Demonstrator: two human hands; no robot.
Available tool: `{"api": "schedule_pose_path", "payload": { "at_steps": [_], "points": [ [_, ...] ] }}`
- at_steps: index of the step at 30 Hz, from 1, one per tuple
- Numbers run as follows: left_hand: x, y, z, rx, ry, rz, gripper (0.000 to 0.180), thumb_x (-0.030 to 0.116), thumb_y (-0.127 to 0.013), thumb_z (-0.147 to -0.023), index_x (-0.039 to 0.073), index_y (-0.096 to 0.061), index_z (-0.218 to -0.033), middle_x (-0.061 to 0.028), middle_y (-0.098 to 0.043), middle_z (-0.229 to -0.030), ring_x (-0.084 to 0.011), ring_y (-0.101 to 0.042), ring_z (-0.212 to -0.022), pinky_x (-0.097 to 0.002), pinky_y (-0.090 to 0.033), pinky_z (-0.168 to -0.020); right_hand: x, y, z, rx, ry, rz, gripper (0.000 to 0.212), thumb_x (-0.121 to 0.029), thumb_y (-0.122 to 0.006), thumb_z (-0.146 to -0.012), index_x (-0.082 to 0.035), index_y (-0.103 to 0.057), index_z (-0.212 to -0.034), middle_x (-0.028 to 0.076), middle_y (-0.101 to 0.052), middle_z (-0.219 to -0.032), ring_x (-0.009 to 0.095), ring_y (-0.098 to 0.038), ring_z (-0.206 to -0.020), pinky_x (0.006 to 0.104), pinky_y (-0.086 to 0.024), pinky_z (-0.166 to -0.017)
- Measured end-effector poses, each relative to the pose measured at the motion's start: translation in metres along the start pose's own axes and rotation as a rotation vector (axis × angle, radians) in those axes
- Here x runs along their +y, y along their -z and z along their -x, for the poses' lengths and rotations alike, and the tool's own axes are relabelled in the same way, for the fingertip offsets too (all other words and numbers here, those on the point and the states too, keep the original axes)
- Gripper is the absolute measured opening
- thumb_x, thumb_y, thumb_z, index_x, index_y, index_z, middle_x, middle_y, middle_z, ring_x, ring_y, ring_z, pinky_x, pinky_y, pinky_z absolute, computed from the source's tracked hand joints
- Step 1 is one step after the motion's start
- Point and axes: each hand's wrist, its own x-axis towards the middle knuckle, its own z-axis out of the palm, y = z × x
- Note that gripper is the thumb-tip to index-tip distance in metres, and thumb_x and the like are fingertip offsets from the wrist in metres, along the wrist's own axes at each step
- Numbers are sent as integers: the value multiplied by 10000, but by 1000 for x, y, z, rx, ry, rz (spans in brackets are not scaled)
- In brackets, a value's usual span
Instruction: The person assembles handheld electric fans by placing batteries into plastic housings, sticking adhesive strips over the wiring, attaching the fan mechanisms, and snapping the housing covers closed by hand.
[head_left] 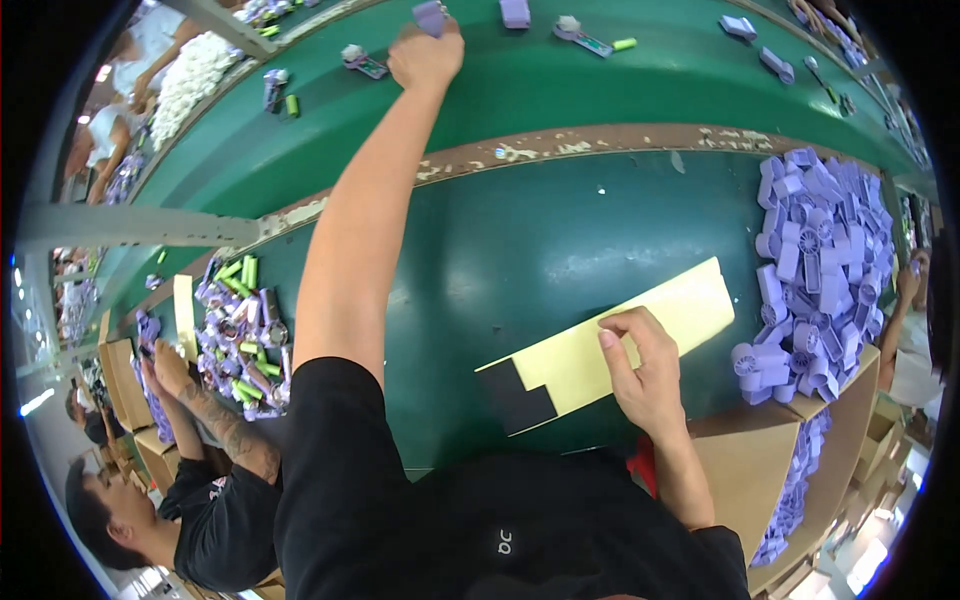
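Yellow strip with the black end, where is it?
Head view, right of centre: yellow strip lies on the green table under the right hand, left of the purple parts pile.

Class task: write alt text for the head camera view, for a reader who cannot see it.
A person's left hand reaches across a green conveyor belt to a small purple part, while the right hand rests on a yellow card strip. Purple fan housings are piled at right.
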Motion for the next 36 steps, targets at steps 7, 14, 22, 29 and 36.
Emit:
{"api": "schedule_pose_path", "payload": {
  "at_steps": [7, 14, 22, 29, 36],
  "points": [
    [-4, -22, 69, -24, -432, 51, 779, 493, -740, -865, -68, -572, -1379, -294, -620, -1291, -410, -643, -1148, -503, -524, -998, 23, -11, -12, -66, 125, 29, 99, -95, -702, -940, -23, -662, -996, 135, -663, -907, 342, -657, -853, 446, -518, -750],
    [106, -3, 262, -885, -872, 532, 350, 240, -729, -905, 36, -708, -1189, -169, -691, -1088, -306, -701, -943, -423, -571, -826, 10, -25, 22, -205, 276, 119, 159, -183, -703, -939, -48, -624, -965, 122, -610, -940, 326, -623, -892, 450, -498, -781],
    [154, 2, 413, -1046, -1295, 262, 363, 255, -768, -838, 1, -692, -1086, -241, -658, -1099, -409, -664, -1023, -501, -564, -888, 12, -59, 60, -143, 412, 18, 241, -123, -674, -906, 14, -666, -1105, 215, -685, -1106, 405, -640, -1103, 500, -508, -913],
    [146, 36, 404, -1011, -1169, 289, 294, 139, -725, -781, -40, -715, -1014, -228, -680, -1009, -393, -677, -984, -483, -577, -845, 15, -53, 69, -361, 208, 132, 236, -144, -654, -949, 1, -700, -1130, 232, -712, -1047, 442, -672, -1025, 517, -527, -876],
    [63, 158, 295, -521, -615, 943, 396, 281, -899, -686, 76, -764, -996, -100, -660, -911, -244, -674, -817, -358, -544, -714, 15, -40, 40, -271, 178, -94, 241, -105, -733, -906, -3, -717, -1124, 207, -721, -967, 375, -703, -888, 438, -565, -740]
  ]
}}
